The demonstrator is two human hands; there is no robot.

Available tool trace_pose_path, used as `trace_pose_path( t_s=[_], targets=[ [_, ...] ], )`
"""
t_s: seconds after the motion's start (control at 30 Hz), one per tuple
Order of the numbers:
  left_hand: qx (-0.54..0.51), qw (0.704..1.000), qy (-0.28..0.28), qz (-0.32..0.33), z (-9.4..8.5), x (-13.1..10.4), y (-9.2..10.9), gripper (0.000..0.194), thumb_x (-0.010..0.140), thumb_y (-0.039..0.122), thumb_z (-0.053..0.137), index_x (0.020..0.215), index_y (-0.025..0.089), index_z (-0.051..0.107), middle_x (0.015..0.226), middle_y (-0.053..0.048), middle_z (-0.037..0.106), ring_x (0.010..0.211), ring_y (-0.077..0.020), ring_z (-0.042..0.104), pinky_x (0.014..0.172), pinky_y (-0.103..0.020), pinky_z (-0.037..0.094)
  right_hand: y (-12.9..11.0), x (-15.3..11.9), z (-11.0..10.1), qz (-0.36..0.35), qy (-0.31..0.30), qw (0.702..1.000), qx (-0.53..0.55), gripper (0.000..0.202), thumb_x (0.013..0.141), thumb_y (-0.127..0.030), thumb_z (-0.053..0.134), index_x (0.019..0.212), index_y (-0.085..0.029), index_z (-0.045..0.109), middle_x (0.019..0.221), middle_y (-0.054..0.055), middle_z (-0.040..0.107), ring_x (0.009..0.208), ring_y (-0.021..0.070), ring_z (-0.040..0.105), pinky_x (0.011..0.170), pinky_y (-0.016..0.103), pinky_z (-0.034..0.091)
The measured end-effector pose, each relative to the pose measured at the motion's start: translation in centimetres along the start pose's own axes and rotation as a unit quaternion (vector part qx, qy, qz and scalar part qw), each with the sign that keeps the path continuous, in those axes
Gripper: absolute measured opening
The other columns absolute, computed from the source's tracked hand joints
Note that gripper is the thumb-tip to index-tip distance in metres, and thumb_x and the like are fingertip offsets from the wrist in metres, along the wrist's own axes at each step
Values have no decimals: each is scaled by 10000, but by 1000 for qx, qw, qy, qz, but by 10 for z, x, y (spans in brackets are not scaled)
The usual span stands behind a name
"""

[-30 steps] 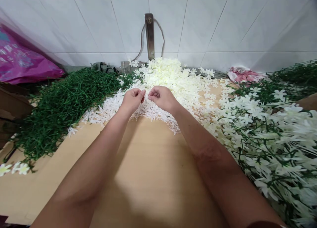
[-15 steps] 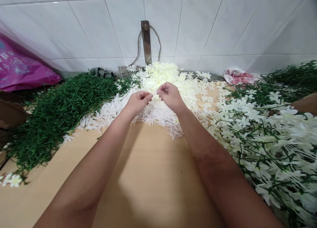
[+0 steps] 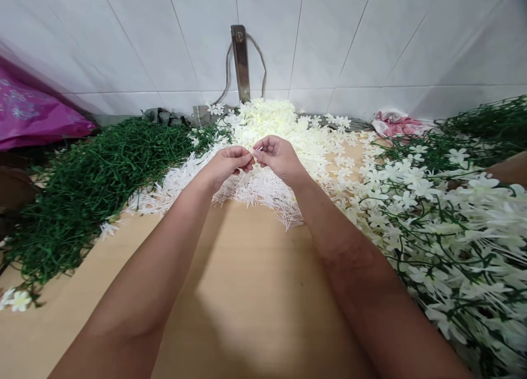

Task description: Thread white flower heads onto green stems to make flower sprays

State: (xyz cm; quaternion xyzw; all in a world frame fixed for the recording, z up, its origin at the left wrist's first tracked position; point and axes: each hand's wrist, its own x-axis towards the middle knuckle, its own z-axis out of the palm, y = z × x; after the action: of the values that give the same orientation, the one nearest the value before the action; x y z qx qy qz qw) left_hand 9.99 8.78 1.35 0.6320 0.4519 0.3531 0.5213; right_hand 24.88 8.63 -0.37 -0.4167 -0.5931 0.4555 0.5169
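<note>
My left hand (image 3: pixel 231 165) and my right hand (image 3: pixel 276 155) meet fingertip to fingertip over the heaps at the middle. Each has its fingers pinched; a small white piece shows at the right fingertips, and what the left fingers hold is too small to make out. Beneath and in front of my hands lies a pile of thin white stamen-like strands (image 3: pixel 263 189). Behind them rises a heap of pale yellow-white petals (image 3: pixel 267 118).
Green plastic stems (image 3: pixel 94 176) are piled at left, finished-looking white flowers on green stems (image 3: pixel 444 230) at right. A pink bag (image 3: pixel 37 112), a red-and-white cloth (image 3: pixel 399 124) and a metal bar (image 3: pixel 241 63) are near the tiled wall. The wooden table (image 3: pixel 247 280) lies below my arms.
My hands have come together, the left moving slightly nearer the right until their fingertips meet. The camera view has shifted slightly.
</note>
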Motion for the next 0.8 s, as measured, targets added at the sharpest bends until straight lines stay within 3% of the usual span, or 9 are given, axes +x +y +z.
trace_pose_path(
  t_s=[0.13,0.2,0.3,0.37,0.47,0.63,0.8],
  targets=[
    [39,998,-40,4,-7,2,1,130,743,207,588,623,157,585,580,5,588,551,-82,489,567,-224,328,0,0,-3,7,-35,999,11,114,757,-111,638,766,-152,532,629,-45,499,544,63,454,553,248,386],
    [74,997,-32,17,-9,5,1,154,761,236,573,630,159,595,598,-6,597,559,-91,490,568,-229,339,-1,0,-4,8,-29,1000,-2,118,762,-114,632,718,-149,527,615,-36,513,539,67,454,560,257,382],
    [184,979,84,25,-9,16,-6,188,775,302,560,646,171,596,636,-23,604,574,-118,484,586,-253,363,1,1,-5,2,25,999,-37,112,768,-109,601,692,-151,532,610,-28,528,558,78,472,593,268,395],
    [298,938,176,20,-7,26,-13,184,738,356,606,663,190,586,663,-31,603,593,-145,478,600,-275,359,4,3,-6,-1,54,996,-68,108,758,-124,602,675,-153,541,604,-25,535,571,88,483,611,274,406],
    [399,896,192,6,0,39,-23,210,716,407,625,668,210,573,709,-50,609,636,-182,494,620,-299,347,12,5,-7,-10,79,990,-116,106,734,-161,618,653,-158,550,624,-12,565,597,107,507,632,288,415],
    [351,916,191,16,8,44,-28,123,742,297,574,671,202,546,704,-29,602,639,-163,490,605,-283,337,19,6,-7,-22,90,982,-162,67,738,-189,602,683,-167,571,694,10,604,647,126,536,681,311,437],
    [266,943,191,56,7,30,-25,93,746,251,566,689,184,535,645,4,562,587,-127,474,596,-267,354,16,4,-2,-50,94,980,-167,51,757,-181,597,712,-172,574,846,29,587,701,114,537,706,293,474]
  ],
)
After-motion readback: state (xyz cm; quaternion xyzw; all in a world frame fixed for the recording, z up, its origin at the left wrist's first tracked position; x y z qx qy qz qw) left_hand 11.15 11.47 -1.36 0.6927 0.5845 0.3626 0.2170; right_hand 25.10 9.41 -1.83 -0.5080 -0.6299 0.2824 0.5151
